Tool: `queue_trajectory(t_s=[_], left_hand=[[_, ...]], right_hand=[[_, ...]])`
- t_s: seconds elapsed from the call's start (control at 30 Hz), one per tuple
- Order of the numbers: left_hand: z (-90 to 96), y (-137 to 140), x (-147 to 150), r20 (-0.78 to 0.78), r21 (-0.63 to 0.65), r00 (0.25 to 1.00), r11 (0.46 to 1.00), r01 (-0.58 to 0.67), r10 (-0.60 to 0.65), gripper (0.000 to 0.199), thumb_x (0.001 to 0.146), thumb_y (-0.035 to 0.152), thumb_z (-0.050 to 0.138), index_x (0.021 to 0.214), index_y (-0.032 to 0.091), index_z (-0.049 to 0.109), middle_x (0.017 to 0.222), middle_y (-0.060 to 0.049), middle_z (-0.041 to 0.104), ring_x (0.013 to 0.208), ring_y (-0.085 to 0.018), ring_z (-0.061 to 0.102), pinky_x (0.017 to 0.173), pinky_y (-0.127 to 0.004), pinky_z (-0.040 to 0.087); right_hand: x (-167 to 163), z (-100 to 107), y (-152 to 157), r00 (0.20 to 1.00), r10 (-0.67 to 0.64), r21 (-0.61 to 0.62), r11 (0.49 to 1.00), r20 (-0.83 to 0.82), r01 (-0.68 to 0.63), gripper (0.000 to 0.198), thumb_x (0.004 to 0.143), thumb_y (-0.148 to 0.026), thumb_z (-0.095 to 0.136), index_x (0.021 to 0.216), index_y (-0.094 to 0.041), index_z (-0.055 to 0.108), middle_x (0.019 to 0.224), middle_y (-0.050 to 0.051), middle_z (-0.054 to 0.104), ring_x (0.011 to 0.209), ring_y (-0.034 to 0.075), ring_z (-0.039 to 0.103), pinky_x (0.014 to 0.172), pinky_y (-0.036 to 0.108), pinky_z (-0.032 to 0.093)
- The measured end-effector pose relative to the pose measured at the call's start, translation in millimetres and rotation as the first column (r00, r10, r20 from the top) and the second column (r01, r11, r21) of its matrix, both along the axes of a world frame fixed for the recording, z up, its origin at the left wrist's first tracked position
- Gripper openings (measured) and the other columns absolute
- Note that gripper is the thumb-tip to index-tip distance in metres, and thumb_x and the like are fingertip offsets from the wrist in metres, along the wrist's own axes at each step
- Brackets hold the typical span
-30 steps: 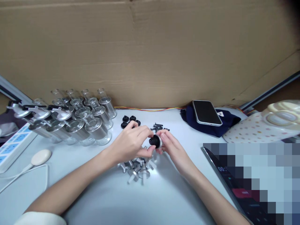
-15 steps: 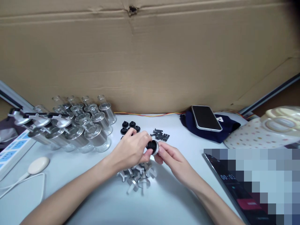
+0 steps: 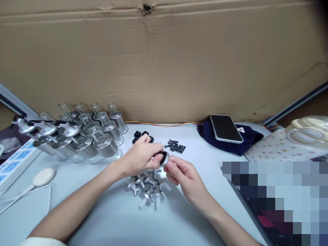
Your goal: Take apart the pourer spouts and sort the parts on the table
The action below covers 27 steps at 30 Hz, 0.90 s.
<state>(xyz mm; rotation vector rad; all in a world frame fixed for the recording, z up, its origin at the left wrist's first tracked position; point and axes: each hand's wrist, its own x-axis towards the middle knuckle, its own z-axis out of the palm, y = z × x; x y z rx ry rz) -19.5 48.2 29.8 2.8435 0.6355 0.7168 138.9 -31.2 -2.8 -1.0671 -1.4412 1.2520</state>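
Note:
My left hand [image 3: 139,155] is closed around a black stopper, mostly hidden by the fingers, which sits in a round silver cap [image 3: 166,159]. From the other side, my right hand [image 3: 186,176] pinches the same cap at its far face, where the fingers hide the detail. Just below both hands lies a loose pile of silver pourer caps [image 3: 146,196] with pale stems. Behind my left hand are several black ribbed stoppers [image 3: 137,134], partly covered by it. Small black levers [image 3: 176,147] lie scattered beyond my right hand.
Glass bottles [image 3: 105,145] with metal bands crowd the left, some topped by lever caps [image 3: 69,129]. A power strip [image 3: 17,164] and white round charger [image 3: 44,177] lie further left. At right are a phone [image 3: 227,128] on navy cloth [image 3: 252,136] and a dotted bag [image 3: 269,147]. Cardboard [image 3: 164,61] stands behind.
Both hands have shifted slightly left with the cap and stopper. The cap has turned, so less of the black stopper shows. My right fingers are more curled.

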Motion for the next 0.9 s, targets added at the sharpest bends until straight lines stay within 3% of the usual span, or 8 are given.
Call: queue_trajectory(t_s=[0.07,0.17,0.33,0.43,0.5,0.63,0.77,0.9], left_hand=[[-0.4,1,0,0.0,-0.109,1.0,0.994,-0.006,0.006,0.026,0.087,0.029,0.025,0.065,0.021,0.035,0.055,0.003,0.038,0.056,-0.015,0.03,0.058,-0.027,0.032],[-0.9,2,0,0.016,-0.252,1.0,0.968,-0.008,0.013,0.027,0.087,0.032,0.022,0.065,0.021,0.033,0.056,0.002,0.038,0.059,-0.015,0.033,0.06,-0.028,0.033],[2.8,-3,1,0.048,-0.504,0.999,0.863,0.038,-0.016,0.029,0.087,0.032,0.023,0.061,0.02,0.024,0.054,0.005,0.027,0.052,-0.011,0.028,0.053,-0.024,0.029],[7.2,-4,-1,0.022,-0.587,0.999,0.809,0.034,-0.027,0.029,0.088,0.033,0.028,0.062,0.02,0.028,0.054,0.006,0.028,0.05,-0.009,0.028,0.049,-0.022,0.026],[11.0,-4,-3,-0.039,-0.544,0.999,0.839,-0.008,-0.016,0.028,0.089,0.033,0.032,0.065,0.019,0.036,0.054,0.005,0.035,0.051,-0.01,0.034,0.05,-0.022,0.027],[17.8,-5,-5,-0.211,-0.28,0.977,0.957,-0.081,0.021,0.033,0.095,0.034,0.031,0.071,0.018,0.048,0.058,0.002,0.047,0.059,-0.014,0.045,0.056,-0.023,0.032],[20.8,-13,-2,-0.237,0.101,0.971,0.995,-0.013,0.036,0.044,0.099,0.035,0.021,0.076,0.015,0.052,0.065,-0.001,0.056,0.057,-0.014,0.045,0.063,-0.028,0.037],[29.1,-15,-10,-0.175,0.267,0.982,0.964,-0.016,0.064,0.043,0.099,0.036,0.019,0.089,0.014,0.055,0.074,-0.003,0.059,0.061,-0.015,0.049,0.066,-0.029,0.039]], right_hand=[[3,3,0,0.947,-0.17,0.303,0.95,0.273,0.083,0.029,0.093,-0.036,0.042,0.07,-0.02,0.048,0.059,-0.003,0.04,0.052,0.011,0.033,0.051,0.025,0.027],[9,7,3,0.754,-0.473,0.727,0.687,0.455,-0.007,0.021,0.093,-0.022,0.044,0.075,-0.02,0.054,0.059,0.0,0.048,0.053,0.014,0.039,0.054,0.027,0.029],[19,11,4,0.562,-0.66,0.859,0.461,0.499,-0.221,0.018,0.094,-0.02,0.043,0.086,-0.019,0.059,0.059,0.001,0.053,0.056,0.016,0.042,0.057,0.029,0.027],[22,10,2,0.608,-0.609,0.829,0.538,0.51,-0.155,0.017,0.093,-0.023,0.045,0.087,-0.02,0.06,0.061,0.002,0.057,0.061,0.016,0.045,0.061,0.031,0.028],[21,9,1,0.698,-0.499,0.717,0.696,0.514,-0.03,0.02,0.093,-0.027,0.045,0.081,-0.021,0.06,0.062,0.001,0.057,0.063,0.017,0.044,0.063,0.032,0.029],[15,8,4,0.955,-0.156,0.166,0.979,0.253,0.116,0.039,0.089,-0.047,0.045,0.061,-0.021,0.051,0.058,-0.001,0.043,0.058,0.015,0.038,0.056,0.029,0.029],[13,8,5,0.969,0.026,-0.307,0.946,-0.246,-0.103,0.046,0.078,-0.058,0.053,0.055,-0.021,0.04,0.053,-0.005,0.03,0.048,0.01,0.02,0.05,0.028,0.02],[14,9,4,0.859,0.128,-0.391,0.85,-0.495,-0.352,0.049,0.077,-0.054,0.052,0.049,-0.024,0.026,0.039,-0.008,0.017,0.044,0.01,0.016,0.052,0.03,0.027]])
